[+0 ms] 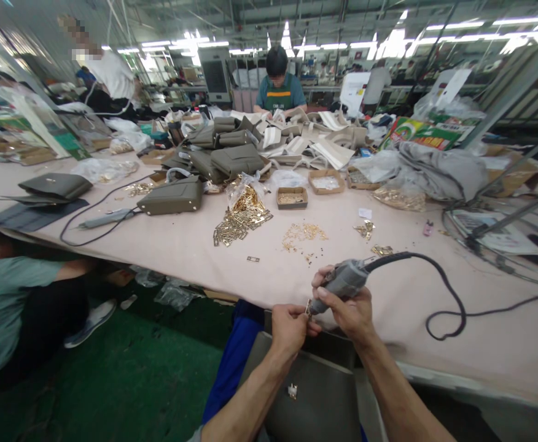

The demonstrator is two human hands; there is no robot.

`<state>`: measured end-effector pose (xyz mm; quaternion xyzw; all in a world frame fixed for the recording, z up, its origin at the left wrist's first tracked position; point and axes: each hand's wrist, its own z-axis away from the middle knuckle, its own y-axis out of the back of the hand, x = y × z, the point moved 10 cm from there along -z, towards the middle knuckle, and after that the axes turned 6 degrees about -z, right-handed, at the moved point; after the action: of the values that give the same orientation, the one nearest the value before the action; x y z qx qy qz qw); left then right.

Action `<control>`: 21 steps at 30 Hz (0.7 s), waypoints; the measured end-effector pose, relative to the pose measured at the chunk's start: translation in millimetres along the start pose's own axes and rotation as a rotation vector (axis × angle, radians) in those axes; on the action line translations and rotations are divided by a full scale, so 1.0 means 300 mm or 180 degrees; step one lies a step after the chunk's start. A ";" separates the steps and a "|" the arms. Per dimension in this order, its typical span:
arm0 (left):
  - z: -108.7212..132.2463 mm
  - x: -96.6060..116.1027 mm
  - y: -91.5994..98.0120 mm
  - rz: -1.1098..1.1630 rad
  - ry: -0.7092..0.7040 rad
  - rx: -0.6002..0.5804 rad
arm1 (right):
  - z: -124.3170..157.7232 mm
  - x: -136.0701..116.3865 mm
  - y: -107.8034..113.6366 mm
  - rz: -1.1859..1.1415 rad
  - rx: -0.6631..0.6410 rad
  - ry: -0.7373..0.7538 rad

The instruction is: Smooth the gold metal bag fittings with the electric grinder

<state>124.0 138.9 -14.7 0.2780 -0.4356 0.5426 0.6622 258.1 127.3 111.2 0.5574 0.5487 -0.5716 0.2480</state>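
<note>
While the right hand (349, 307) wraps the grey electric screwdriver (343, 283), its tip meets a small gold fitting (308, 307) pinched in the left hand (290, 326), above the grey bag (315, 387); keeping the tool square should prevent slipping.

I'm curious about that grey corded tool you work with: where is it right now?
In the head view, the grey power tool is low and right of centre, gripped in the right hand, its tip meeting a small metal piece pinched by the left hand.
</note>
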 end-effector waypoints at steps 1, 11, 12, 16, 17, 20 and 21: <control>-0.001 -0.001 0.000 -0.0006 -0.0007 0.0008 | -0.005 0.006 -0.010 0.0016 -0.0072 -0.0034; 0.003 0.008 0.002 0.0117 -0.0133 0.0067 | -0.049 0.026 -0.126 0.0015 -0.0660 -0.0339; 0.004 0.008 0.001 0.0138 -0.0151 0.0070 | -0.050 0.027 -0.136 0.0066 -0.0701 -0.0377; 0.002 0.001 0.001 0.0231 -0.0183 0.0108 | -0.053 0.032 -0.167 0.0150 -0.0825 -0.0521; 0.002 -0.001 0.000 0.0257 -0.0185 0.0109 | -0.055 0.032 -0.173 0.0166 -0.0855 -0.0534; 0.004 -0.003 -0.001 0.0324 -0.0183 0.0106 | -0.058 0.032 -0.185 0.0196 -0.0898 -0.0549; 0.006 -0.004 0.000 0.0339 -0.0180 0.0107 | -0.059 0.034 -0.185 0.0167 -0.0898 -0.0551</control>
<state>123.5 136.9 -14.8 0.2807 -0.4592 0.5762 0.6151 212.1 161.9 125.4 0.4799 0.5853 -0.5281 0.3850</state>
